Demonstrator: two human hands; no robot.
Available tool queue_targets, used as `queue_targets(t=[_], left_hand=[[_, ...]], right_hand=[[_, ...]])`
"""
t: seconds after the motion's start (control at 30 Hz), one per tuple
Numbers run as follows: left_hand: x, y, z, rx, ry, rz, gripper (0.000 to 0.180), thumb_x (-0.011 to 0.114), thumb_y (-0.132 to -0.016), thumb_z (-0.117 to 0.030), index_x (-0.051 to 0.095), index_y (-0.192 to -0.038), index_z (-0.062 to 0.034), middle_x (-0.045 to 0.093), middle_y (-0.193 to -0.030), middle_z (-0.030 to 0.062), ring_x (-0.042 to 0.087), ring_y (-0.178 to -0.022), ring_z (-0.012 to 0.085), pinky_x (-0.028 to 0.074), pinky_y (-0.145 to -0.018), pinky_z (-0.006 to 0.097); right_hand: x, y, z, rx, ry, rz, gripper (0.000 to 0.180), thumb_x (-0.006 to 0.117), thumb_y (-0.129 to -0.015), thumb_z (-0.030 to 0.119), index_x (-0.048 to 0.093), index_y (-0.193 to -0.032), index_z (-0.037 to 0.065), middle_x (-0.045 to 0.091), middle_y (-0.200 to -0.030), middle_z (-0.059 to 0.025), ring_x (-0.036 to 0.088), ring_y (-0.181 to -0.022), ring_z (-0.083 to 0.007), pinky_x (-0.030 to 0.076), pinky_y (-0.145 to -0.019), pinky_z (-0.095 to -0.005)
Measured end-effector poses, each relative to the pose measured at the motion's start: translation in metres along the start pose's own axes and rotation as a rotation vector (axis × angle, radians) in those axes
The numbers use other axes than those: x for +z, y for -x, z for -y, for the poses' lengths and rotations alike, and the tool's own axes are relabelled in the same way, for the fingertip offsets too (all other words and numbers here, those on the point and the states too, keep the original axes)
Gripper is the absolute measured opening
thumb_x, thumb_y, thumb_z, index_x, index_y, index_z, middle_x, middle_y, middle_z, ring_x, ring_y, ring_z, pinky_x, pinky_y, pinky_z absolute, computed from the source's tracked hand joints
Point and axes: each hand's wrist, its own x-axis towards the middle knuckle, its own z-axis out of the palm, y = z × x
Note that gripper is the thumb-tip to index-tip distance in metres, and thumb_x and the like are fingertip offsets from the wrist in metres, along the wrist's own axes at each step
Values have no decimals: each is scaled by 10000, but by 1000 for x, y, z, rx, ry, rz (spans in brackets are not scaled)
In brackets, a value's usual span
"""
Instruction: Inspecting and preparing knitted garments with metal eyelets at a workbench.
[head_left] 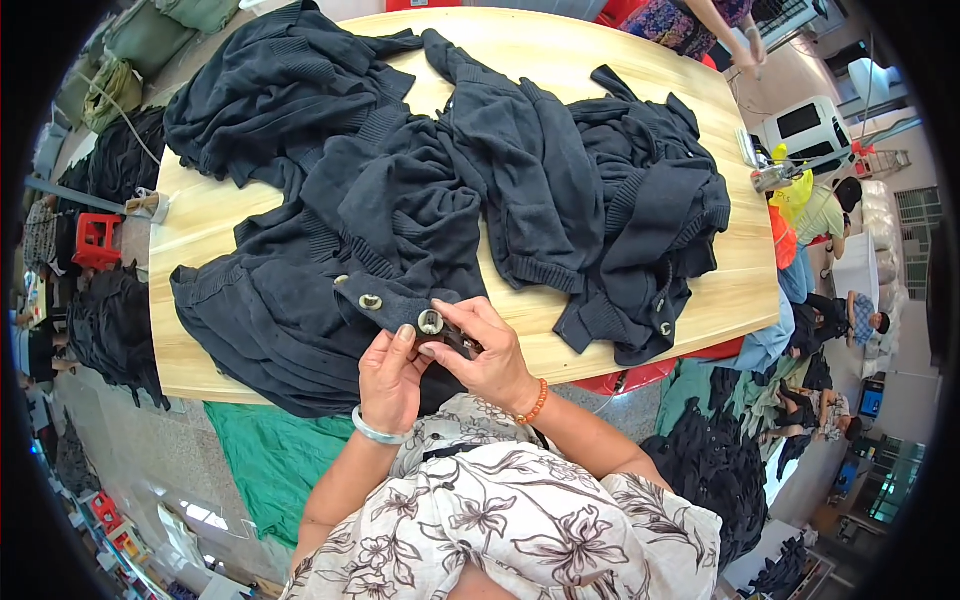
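Note:
A dark knit cardigan lies at the near left of the table, its button band pulled up to the near edge. My left hand pinches the band's edge with thumb and fingertips, just below a pale-rimmed button. From the other side, my right hand grips the same band, fingers bent around the button. Something small and dark shows between the right fingers, too hidden to name. Another button sits on the band to the left.
More dark knit garments are heaped across the pale wooden table. A clamp-like metal fixture is at its right edge. A person's hands show at the far right. Green cloth and a dark garment pile lie on the floor.

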Motion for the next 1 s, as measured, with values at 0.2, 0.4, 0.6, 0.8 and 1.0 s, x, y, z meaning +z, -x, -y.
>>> queue_targets(t=[0.2, 0.4, 0.6, 0.8, 1.0], left_hand=[[-9, 4, 2, 8, 5, 12, 191, 558, -977, -173, 616, -1112, -50, 676, -1051, 56, 636, -922, 149, 500, -835, 310], [-10, 8, 8, 78, -24, -38, 128, 567, -977, -146, 626, -1010, -38, 682, -991, 56, 648, -861, 141, 528, -788, 304], [-11, 3, 7, 105, -66, -106, 113, 572, -966, -116, 576, -871, -54, 664, -932, 49, 637, -836, 137, 546, -733, 300], [-35, 6, 19, 300, -154, -307, 304, 594, -905, -19, 456, -1175, -31, 599, -1026, 78, 615, -880, 168, 548, -756, 286], [-28, 12, 30, 643, -435, -106, 476, 553, -910, 31, 395, -1355, -32, 532, -1034, 59, 556, -891, 142, 470, -805, 252]], right_hand=[[-11, 5, 17, 23, 153, -1, 378, 829, -714, 170, 665, -1029, 41, 607, -937, -77, 639, -743, -194, 525, -618, -299], [2, 8, 13, -5, 174, -29, 188, 789, -754, 95, 660, -863, 12, 604, -778, -74, 573, -621, -169, 444, -548, -272], [-3, 2, 10, 16, -3, 44, 61, 690, -817, 11, 639, -848, 2, 586, -795, -72, 572, -661, -170, 447, -579, -279], [22, 3, -5, -21, -70, 91, 93, 700, -834, 86, 633, -841, 21, 560, -749, -82, 545, -640, -189, 430, -569, -299], [26, 6, -13, -33, -74, 198, 139, 637, -868, 125, 583, -895, 0, 578, -800, -109, 597, -694, -285, 449, -615, -354]])
